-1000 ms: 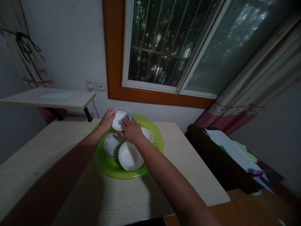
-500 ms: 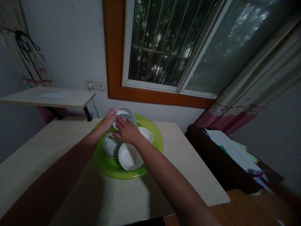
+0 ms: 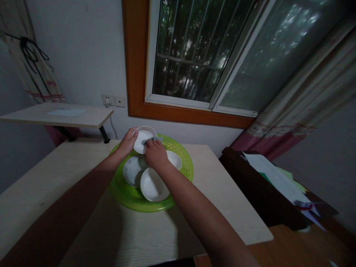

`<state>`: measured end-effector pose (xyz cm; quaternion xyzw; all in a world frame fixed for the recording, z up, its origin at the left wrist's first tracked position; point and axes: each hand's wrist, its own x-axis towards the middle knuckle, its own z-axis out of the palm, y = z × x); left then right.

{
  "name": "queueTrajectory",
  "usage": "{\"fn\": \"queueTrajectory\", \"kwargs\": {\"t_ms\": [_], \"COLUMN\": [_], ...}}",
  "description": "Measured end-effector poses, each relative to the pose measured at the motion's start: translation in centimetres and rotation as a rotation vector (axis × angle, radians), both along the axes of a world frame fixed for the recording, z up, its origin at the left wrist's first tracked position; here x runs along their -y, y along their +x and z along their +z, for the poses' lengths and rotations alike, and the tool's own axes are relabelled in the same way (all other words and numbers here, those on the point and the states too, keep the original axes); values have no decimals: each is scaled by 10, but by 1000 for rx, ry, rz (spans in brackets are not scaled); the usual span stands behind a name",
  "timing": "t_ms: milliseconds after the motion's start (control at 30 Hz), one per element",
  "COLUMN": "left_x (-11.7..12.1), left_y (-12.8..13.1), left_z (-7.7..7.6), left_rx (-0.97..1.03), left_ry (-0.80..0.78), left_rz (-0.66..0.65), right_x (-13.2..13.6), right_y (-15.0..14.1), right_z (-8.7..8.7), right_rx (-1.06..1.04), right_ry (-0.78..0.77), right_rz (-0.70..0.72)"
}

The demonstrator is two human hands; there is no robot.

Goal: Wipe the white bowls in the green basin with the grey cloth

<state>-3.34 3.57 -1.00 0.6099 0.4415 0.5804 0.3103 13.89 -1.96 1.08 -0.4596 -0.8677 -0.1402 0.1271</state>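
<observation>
My left hand [image 3: 128, 142] grips the left rim of a white bowl [image 3: 142, 137], which is tilted toward me above the far side of a round green basket [image 3: 130, 203]. At the bowl's right edge my right hand [image 3: 155, 152] is closed on a grey cloth [image 3: 158, 139], mostly hidden by the fingers. Below the hands, a patterned white bowl [image 3: 132, 171] lies at the left in the basket. Beside it is a plain white bowl [image 3: 154, 187], nearest to me. Another white bowl [image 3: 175, 160] sits at the right, partly behind my right wrist.
The basket stands on a pale wooden table [image 3: 211, 185]. A raised shelf [image 3: 55, 115] with a paper sheet is at the back left. Behind are a wall socket [image 3: 108, 100] and a window [image 3: 194, 55]. Papers [image 3: 278, 181] lie on a dark piece of furniture at the right.
My right hand has gone from lying flat over the cloth inside the bowl to bunching it at the bowl's right rim. More of the bowl's inside shows. My left hand stays put.
</observation>
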Motion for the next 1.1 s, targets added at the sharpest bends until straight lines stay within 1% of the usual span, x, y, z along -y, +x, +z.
{"fn": "queueTrajectory", "kwargs": {"t_ms": [133,233,333,433,500,567,633,733,833,900,1000,1100], "left_x": [-2,-3,-5,-7,-7,-6,-5,-5,-6,-6,-4,0], "left_y": [-2,-4,-5,-6,-6,-7,-6,-6,-4,-3,1,4], "left_z": [-2,-4,-6,-7,-7,-7,-6,-6,-5,-3,1,5], "left_rx": [5,-26,-42,-29,-20,-11,-4,22,91,150,238,282], "left_ry": [3,14,35,43,40,34,25,9,-23,-81,-196,-232], "left_rz": [30,39,61,50,37,43,50,66,81,63,27,27], "right_x": [4,2,-4,-10,-13,-14,-15,-14,-13,-13,-12,-12], "right_y": [0,2,2,0,-1,-2,-1,3,7,10,12,13], "right_z": [5,4,-3,-9,-11,-12,-12,-11,-8,-5,0,3], "right_rx": [-5,-42,-143,-295,-387,-425,-393,-266,-130,-60,-27,-46], "right_ry": [-50,-149,-246,-322,-349,-356,-346,-286,-168,-78,35,87], "right_rz": [47,153,309,454,523,549,521,395,270,213,119,45]}}
